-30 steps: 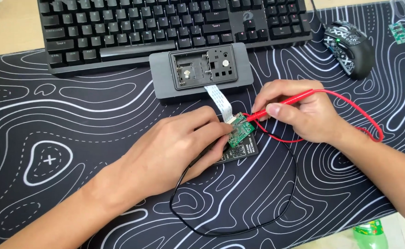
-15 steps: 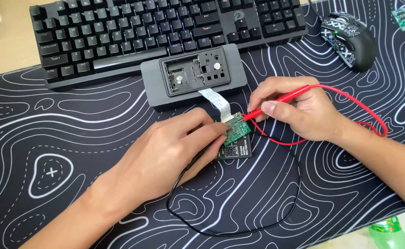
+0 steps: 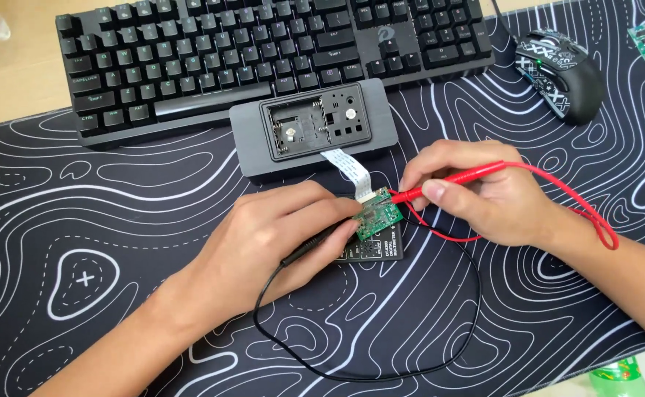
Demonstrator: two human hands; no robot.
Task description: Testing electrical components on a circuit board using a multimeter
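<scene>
**Both probes settle on the board**

The left hand (image 3: pixel 278 235) pinches a thin black probe (image 3: pixel 315 244), pressed on the small green circuit board (image 3: pixel 378 217) as before. The right hand (image 3: pixel 477 198) grips the slim red probe (image 3: pixel 447 182), its tip now touching the board's upper edge, below the open grey plastic case (image 3: pixel 312 132).

Table (image 3: pixel 14 88) is carrying a black contour-patterned mat (image 3: pixel 117 294). Keyboard (image 3: pixel 264 51), mouse (image 3: pixel 557 70) and grey opened device (image 3: pixel 311 136) are lying on the mat.
</scene>
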